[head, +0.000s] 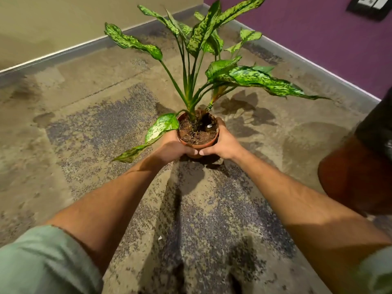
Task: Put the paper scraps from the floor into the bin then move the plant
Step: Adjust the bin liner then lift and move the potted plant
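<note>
A plant point(203, 49) with long speckled green leaves grows from a small terracotta pot point(198, 143) full of dark soil, in the middle of the view. My left hand point(172, 147) wraps the pot's left side and my right hand point(226, 143) wraps its right side, thumbs nearly meeting at the front. Whether the pot rests on the patterned carpet point(106, 115) or is just above it, I cannot tell. A tiny white paper scrap point(160, 237) lies on the carpet between my forearms. A brown bin with a black liner point(360, 166) stands at the right edge.
A beige wall point(63, 24) with a grey skirting runs along the back left. A purple wall point(307, 35) closes the back right, meeting it in a corner behind the plant. A dark switch plate point(371, 5) is on the purple wall.
</note>
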{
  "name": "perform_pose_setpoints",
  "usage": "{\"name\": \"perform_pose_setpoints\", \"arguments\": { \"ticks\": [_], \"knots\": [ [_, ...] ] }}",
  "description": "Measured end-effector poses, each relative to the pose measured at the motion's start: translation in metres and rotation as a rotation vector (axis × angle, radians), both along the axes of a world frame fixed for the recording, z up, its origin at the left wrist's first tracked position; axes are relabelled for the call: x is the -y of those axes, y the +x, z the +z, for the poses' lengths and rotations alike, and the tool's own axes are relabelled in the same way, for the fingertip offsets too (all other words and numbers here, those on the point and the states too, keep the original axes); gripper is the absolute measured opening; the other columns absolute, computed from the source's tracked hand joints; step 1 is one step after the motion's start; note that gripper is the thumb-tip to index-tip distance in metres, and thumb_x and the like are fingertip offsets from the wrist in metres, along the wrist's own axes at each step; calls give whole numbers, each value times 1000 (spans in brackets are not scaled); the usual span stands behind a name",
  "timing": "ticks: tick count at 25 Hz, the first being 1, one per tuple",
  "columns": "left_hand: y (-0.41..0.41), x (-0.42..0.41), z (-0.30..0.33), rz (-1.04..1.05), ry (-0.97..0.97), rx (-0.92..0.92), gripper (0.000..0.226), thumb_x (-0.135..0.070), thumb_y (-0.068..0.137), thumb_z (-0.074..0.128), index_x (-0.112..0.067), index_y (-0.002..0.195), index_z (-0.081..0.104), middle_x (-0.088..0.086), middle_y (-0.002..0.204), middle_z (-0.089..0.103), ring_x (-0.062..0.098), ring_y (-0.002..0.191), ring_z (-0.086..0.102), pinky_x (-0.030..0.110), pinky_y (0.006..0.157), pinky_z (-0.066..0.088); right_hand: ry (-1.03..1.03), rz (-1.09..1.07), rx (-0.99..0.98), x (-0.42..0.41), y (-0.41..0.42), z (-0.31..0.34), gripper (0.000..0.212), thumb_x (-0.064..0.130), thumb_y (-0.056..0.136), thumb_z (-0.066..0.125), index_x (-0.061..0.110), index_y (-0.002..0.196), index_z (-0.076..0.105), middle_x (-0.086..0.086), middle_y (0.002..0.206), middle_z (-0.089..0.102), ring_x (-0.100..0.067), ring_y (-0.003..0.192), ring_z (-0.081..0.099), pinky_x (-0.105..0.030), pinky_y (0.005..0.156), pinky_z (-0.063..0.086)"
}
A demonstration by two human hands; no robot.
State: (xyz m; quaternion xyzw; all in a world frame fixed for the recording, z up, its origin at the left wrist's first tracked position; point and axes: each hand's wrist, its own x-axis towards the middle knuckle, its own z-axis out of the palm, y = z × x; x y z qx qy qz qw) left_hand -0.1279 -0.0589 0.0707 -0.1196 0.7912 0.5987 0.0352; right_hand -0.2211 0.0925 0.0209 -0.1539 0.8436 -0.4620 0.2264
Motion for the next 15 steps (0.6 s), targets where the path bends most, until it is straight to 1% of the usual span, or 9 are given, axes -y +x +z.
{"name": "perform_pose_setpoints", "arguments": {
  "ticks": [3, 5, 7, 8, 9, 11, 12, 14, 15],
  "knots": [
    [-1, 5, -4, 41, 30, 30, 69, 14, 62, 77, -36, 95, 44, -15, 98, 59, -11, 87, 56, 2, 74, 44, 3, -53, -1, 3, -1, 7, 109, 22, 36, 93, 18, 132, 40, 8, 116, 62, -16, 113, 57, -36, 103, 44],
    [-1, 11, -6, 64, 45, 29, 72, 13, 58, 80, -33, 101, 44, -12, 101, 61, -7, 92, 59, 14, 85, 47, 20, -55, 4, 4, -1, 13, 105, 17, 42, 93, 17, 133, 41, 9, 114, 60, -15, 112, 55, -31, 99, 42],
    [0, 15, 0, 83, 13, 27, 80, 5, 49, 86, -28, 110, 46, -7, 107, 62, 3, 101, 60, 29, 96, 47, 18, -71, 3, 4, 1, 18, 104, 18, 42, 94, 18, 132, 42, 7, 116, 61, -16, 112, 55, -34, 100, 44],
    [1, 17, 11, 99, 8, 34, 83, 4, 48, 87, -24, 115, 46, -6, 108, 62, 2, 102, 59, 30, 98, 46, 9, -83, -8, 5, 4, 24, 104, 21, 41, 94, 20, 131, 42, 7, 117, 62, -17, 112, 57, -36, 101, 45],
    [3, 19, 23, 99, 29, 40, 79, 7, 51, 85, -20, 115, 47, -7, 103, 63, -7, 96, 59, 23, 96, 46, -4, -94, -20, 6, 7, 33, 104, 24, 39, 94, 22, 130, 44, 8, 117, 62, -16, 111, 58, -37, 101, 46],
    [9, 20, 57, 49, 25, 28, 64, 20, 61, 76, -25, 98, 49, -14, 90, 58, -23, 75, 56, 2, 75, 44, -12, -98, -38, 9, 13, 61, 102, 27, 39, 94, 24, 129, 45, 10, 116, 62, -14, 110, 58, -34, 99, 46],
    [14, 18, 80, 30, 27, 16, 64, 22, 62, 73, -29, 90, 48, -16, 87, 56, -26, 70, 54, -3, 68, 40, -11, -97, -31, 8, 16, 80, 101, 25, 42, 94, 24, 130, 45, 11, 115, 61, -13, 110, 57, -32, 99, 45],
    [19, 19, 130, 59, 55, 32, 64, 21, 62, 74, -34, 81, 48, -18, 84, 56, -26, 65, 53, -5, 63, 37, -22, -68, -23, 6, 18, 129, 99, 28, 40, 94, 29, 127, 47, 11, 115, 63, -11, 110, 59, -34, 102, 45],
    [21, 19, 158, 70, 62, 46, 62, 19, 61, 76, -34, 79, 49, -19, 82, 56, -27, 63, 53, -6, 62, 37, -23, -59, -28, 4, 20, 157, 98, 33, 36, 93, 32, 124, 48, 11, 115, 64, -12, 109, 60, -36, 102, 46]
  ]
}}
